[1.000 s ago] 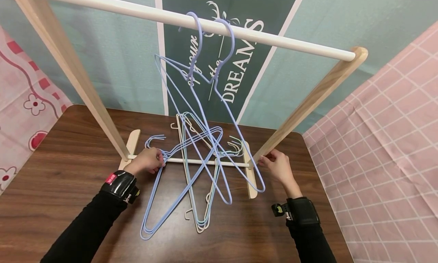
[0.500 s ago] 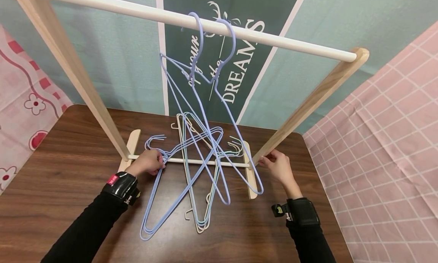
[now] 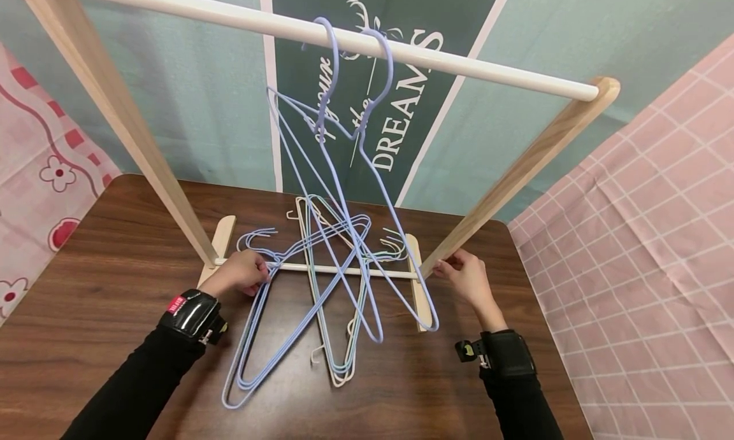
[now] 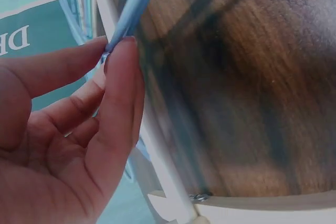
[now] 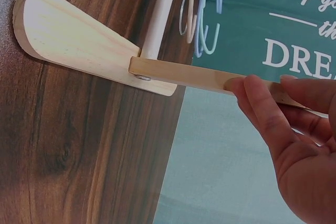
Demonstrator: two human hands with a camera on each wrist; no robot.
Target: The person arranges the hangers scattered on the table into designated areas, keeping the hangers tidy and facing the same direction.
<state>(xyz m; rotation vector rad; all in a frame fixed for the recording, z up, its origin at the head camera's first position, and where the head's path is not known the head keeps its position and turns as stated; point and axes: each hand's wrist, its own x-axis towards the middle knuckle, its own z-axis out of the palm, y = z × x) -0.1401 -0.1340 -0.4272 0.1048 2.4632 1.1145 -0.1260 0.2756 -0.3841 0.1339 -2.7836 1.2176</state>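
My left hand (image 3: pixel 243 273) pinches a blue clothes hanger (image 4: pixel 135 9) near its neck between thumb and fingertips. The hanger's loop spreads slightly apart from several blue hangers (image 3: pixel 302 320) lying on the table across the rack's lower white bar (image 3: pixel 295 267). My right hand (image 3: pixel 466 281) pinches the wooden post (image 5: pixel 199 76) of the clothes rack just above its foot (image 5: pixel 73 35). Two periwinkle hangers (image 3: pixel 392 77) hang from the rack's upper white bar (image 3: pixel 229 16). Cream and mint hangers (image 3: pixel 324 338) lie under the blue ones, hooks toward the right foot.
The rack's left wooden post (image 3: pixel 123 118) rises beside my left arm. A brown wooden table (image 3: pixel 413 389) carries everything. Behind it hangs a teal cloth (image 3: pixel 189 109) with white lettering; a pink checked cloth (image 3: pixel 648 236) borders the right side.
My left hand has shifted slightly left, drawing a blue hanger a little away from the pile, so its loop has moved leftward. The right hand keeps its place on the post.
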